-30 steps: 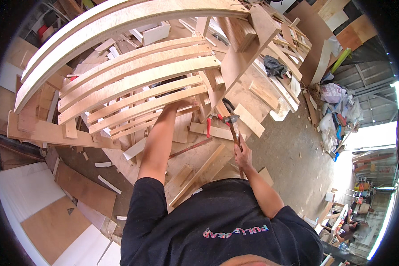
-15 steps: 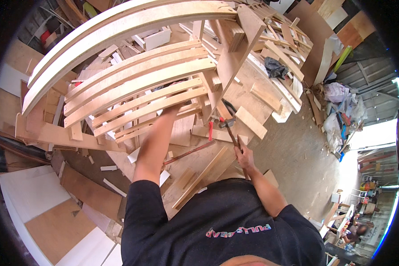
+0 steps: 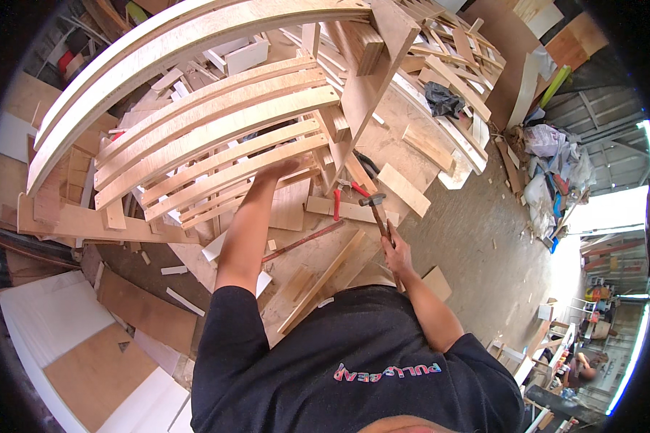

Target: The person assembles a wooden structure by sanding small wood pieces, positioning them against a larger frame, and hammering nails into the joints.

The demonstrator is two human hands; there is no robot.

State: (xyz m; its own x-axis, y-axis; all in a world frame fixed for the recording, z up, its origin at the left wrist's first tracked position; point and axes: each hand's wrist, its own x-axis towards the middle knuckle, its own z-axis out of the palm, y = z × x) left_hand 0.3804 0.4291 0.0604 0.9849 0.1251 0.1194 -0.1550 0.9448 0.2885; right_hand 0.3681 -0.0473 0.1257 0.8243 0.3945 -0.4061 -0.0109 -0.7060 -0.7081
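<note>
Here, right hand: wrapping firmly around the handle of a hammer, whose head is pointing away from the body near the worktop's right edge.
Left hand: reaching in at the lower slats, near their right ends; its fingers are partly hiding behind wood, so whether it is gripping cannot be told.
Slatted frame: standing over the worktop's left side, its pale curved slats running toward an upright panel.
Red-handled tool: lying just beside the hammer head.
Thin red bar: lying nearer the worktop's near edge.
Pale board: resting along the right edge.
</note>
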